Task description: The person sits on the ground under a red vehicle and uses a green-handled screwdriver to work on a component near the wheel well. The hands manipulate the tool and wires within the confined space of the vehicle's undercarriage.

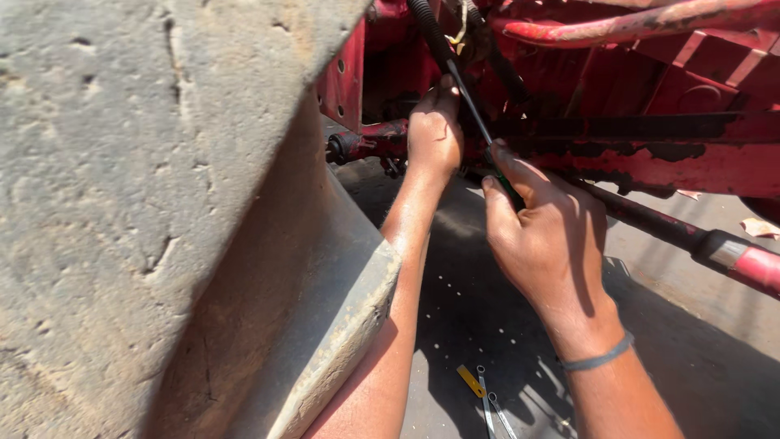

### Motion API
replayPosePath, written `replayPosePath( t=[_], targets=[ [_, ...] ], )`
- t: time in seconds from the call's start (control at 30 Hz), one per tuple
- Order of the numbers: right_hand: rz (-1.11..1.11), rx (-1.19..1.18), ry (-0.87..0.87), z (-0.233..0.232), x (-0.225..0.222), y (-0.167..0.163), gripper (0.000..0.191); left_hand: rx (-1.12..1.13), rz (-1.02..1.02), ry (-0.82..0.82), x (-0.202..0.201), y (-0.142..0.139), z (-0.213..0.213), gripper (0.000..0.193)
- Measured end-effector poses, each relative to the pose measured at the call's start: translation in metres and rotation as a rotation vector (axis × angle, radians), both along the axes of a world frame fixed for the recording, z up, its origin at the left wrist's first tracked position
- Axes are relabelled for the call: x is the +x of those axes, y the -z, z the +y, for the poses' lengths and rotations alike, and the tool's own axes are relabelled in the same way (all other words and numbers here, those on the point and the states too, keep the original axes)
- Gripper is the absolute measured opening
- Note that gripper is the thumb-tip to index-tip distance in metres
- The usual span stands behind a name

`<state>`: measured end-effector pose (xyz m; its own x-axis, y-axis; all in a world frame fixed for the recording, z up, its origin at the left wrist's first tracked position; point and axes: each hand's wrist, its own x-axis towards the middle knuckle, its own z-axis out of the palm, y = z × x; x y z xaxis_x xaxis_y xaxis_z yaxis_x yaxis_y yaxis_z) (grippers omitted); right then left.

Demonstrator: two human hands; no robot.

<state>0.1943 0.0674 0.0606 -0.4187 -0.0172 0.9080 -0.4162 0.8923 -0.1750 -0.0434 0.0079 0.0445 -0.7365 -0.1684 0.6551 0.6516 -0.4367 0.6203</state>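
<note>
Sunlit concrete ground [715, 358] lies below you, with the shadow of the machine across the middle of the frame. Filling the left half is a big, dusty grey tyre [122, 203]. Across the top right runs the red machine frame [650, 106], its paint chipped and greasy.

Your left hand [435, 134] reaches up at upper centre, fingers closed around a thin black rod [467, 102] that slants down from a black ribbed hose [422, 24] at the top edge. Your right hand [548, 236], centre right, pinches the lower end of that same rod, where a green handle [508, 189] shows between thumb and fingers. A dark band [597, 358] circles your right wrist.

A red and dark steering rod [691, 240] runs toward the right edge. On the ground at bottom centre lie a yellow tool [470, 380] and two metal spanners [491, 406].
</note>
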Motion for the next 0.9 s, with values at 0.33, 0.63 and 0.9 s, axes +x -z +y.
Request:
replayPosePath(
  t=[0.33, 0.63, 0.9],
  targets=[
    [-0.369, -0.184, 0.115, 0.007, -0.003, 0.0, 0.037, 0.139, 0.073, 0.19, -0.004, 0.001, 0.002, 0.032],
    [-0.066, -0.078, -0.056, 0.002, -0.003, -0.004, 0.033, -0.033, 0.073, -0.025, 0.008, 0.0, -0.002, 0.035],
    [0.024, 0.062, 0.021, 0.008, -0.001, -0.002, 0.031, 0.005, -0.055, 0.001, 0.0, 0.002, 0.0, 0.038]
  ],
)
